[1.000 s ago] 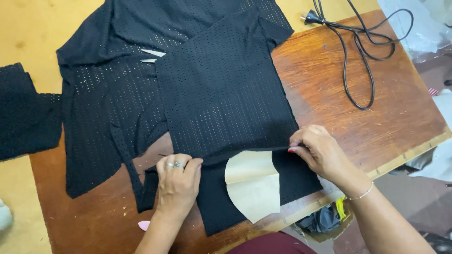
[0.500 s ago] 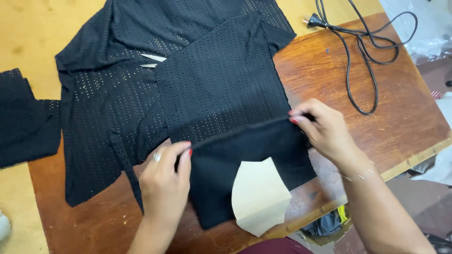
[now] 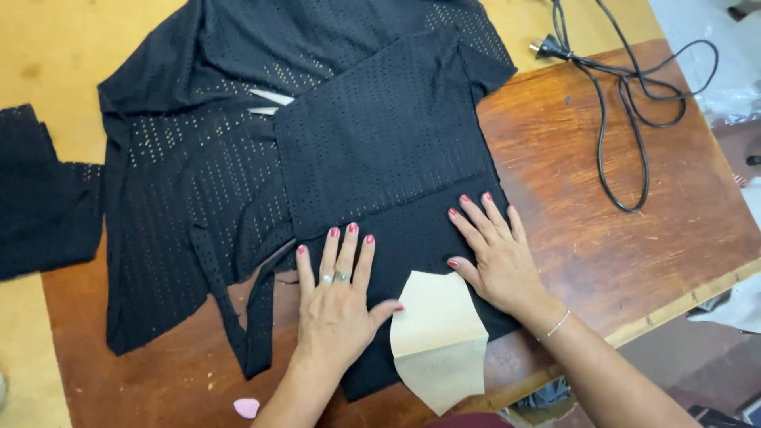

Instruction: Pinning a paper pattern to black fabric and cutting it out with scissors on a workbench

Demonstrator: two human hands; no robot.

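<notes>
Black perforated fabric panel (image 3: 380, 158), folded over itself near the front edge of the worn brown wooden table (image 3: 618, 182), on top of a wider spread of the same thin black cloth (image 3: 174, 198). Looks light, soft and limp, probably easy to wrinkle or shift; better to take at the folded edge or a corner, not in the middle. Left hand (image 3: 337, 305) flat on the lower part, fingers spread and pressed down, thumb touching a cream curved paper pattern piece (image 3: 438, 341). Right hand (image 3: 498, 252) also flat, fingers spread, tips just below the fold line. Nothing pinched by either hand. Fabric directly under both palms, pattern between them. Black power cord (image 3: 626, 111) well apart, small pink chalk piece (image 3: 246, 408) near the left forearm.
</notes>
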